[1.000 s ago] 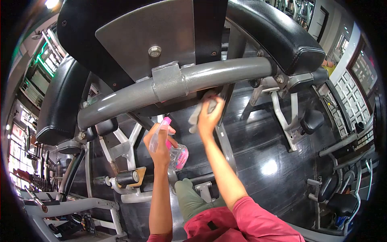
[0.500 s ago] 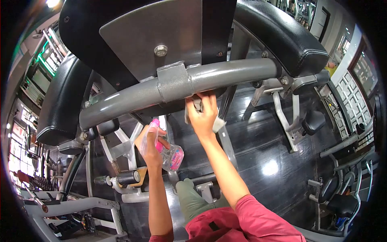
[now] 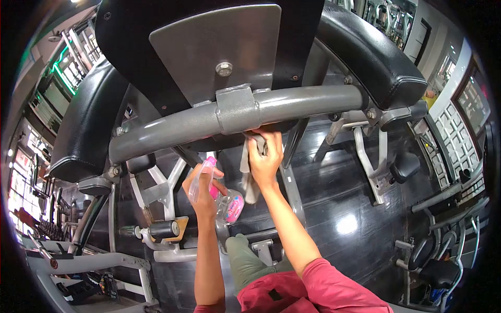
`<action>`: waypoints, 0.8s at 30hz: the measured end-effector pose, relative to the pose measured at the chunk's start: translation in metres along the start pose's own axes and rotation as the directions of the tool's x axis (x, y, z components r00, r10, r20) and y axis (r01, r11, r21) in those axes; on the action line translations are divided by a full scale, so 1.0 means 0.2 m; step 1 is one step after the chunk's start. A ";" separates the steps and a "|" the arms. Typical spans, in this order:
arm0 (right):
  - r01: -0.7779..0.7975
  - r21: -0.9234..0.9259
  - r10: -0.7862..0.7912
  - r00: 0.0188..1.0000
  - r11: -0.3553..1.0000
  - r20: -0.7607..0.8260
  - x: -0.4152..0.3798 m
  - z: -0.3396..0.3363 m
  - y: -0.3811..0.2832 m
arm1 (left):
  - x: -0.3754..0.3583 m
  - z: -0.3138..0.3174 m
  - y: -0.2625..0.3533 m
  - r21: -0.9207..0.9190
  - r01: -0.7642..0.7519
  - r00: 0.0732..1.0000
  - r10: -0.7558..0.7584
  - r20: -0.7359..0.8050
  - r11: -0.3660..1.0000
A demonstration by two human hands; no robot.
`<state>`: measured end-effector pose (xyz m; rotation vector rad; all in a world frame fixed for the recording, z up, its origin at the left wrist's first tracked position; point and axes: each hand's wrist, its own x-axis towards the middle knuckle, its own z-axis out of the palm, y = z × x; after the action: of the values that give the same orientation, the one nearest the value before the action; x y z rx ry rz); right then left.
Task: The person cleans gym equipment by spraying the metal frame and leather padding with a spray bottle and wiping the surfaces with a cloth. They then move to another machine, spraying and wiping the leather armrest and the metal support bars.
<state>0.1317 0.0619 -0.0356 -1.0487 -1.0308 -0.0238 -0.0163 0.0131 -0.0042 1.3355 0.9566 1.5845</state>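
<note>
A clear spray bottle (image 3: 229, 207) with a pink nozzle and a pink label is in my left hand (image 3: 201, 190), whose fingers wrap round its neck. My right hand (image 3: 267, 161) holds a light grey cloth (image 3: 251, 182) just beneath the curved grey metal bar (image 3: 182, 128). The cloth hangs down on the left side of that hand, and its upper part is hidden by the fingers. Above the bar is a black panel with a grey metal plate (image 3: 219, 47) and a bolt.
Black padded cushions flank the bar at left (image 3: 86, 125) and right (image 3: 373, 52). Below stand grey machine frames, a foam roller (image 3: 164, 229) and a small black pad (image 3: 405, 166) over the dark floor (image 3: 339, 208). More gym machines line both sides.
The cloth has swung from the right side of my right hand to its left and hangs lower. The bar and panel appear slightly lower and further right in view.
</note>
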 end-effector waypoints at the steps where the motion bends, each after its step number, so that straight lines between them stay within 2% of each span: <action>1: 0.000 0.002 0.000 1.000 1.000 0.004 -0.04 0.01 0.06 | 0.00 -0.01 -0.01 0.000 0.000 1.000 0.000 -0.004 1.000; 4: -0.141 -0.077 0.148 0.985 0.987 0.090 -0.19 0.01 0.24 | -0.01 -0.03 -0.02 0.030 0.013 1.000 -0.014 0.021 0.999; 7: -0.119 -0.126 0.137 0.980 0.985 0.147 -0.23 -0.03 0.30 | -0.01 -0.06 -0.02 0.019 0.064 0.998 -0.063 -0.013 0.998; 8: -0.061 -0.120 0.081 0.981 0.991 0.174 -0.20 -0.06 0.29 | -0.01 -0.07 -0.02 0.025 0.055 0.998 -0.055 -0.005 0.998; 9: -0.041 -0.105 0.050 0.995 0.994 0.088 -0.17 -0.06 0.27 | -0.01 -0.08 -0.02 0.028 0.045 0.999 -0.045 0.004 0.999; 11: -0.108 -0.087 0.098 0.989 0.990 -0.109 -0.09 -0.07 0.25 | -0.01 -0.09 -0.02 0.064 0.035 0.999 -0.035 0.002 0.997; 13: -0.061 -0.096 0.048 0.990 0.994 -0.130 -0.07 -0.06 0.24 | 0.00 -0.09 -0.02 0.097 0.023 1.000 -0.023 0.001 0.995; 15: -0.152 -0.077 0.149 0.988 0.985 -0.046 -0.14 -0.01 0.27 | 0.00 -0.07 -0.01 0.017 0.048 0.999 -0.048 -0.025 0.999; 19: -0.175 -0.061 0.185 0.955 0.983 0.230 -0.33 0.10 0.28 | 0.00 -0.05 -0.01 0.004 0.052 0.999 -0.052 -0.009 0.999; 22: -0.210 -0.087 0.225 0.944 0.974 0.241 -0.31 0.10 0.25 | -0.01 -0.07 0.00 0.005 0.024 1.000 -0.024 -0.001 1.000; 24: -0.135 -0.020 0.136 0.978 0.991 0.159 -0.27 0.05 0.23 | -0.02 -0.10 -0.01 -0.010 0.046 0.998 -0.047 -0.034 0.999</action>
<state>0.1154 0.0702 -0.1050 -1.1417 -1.1021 0.1692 -0.0352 0.0098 -0.0099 1.2747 0.9936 1.5792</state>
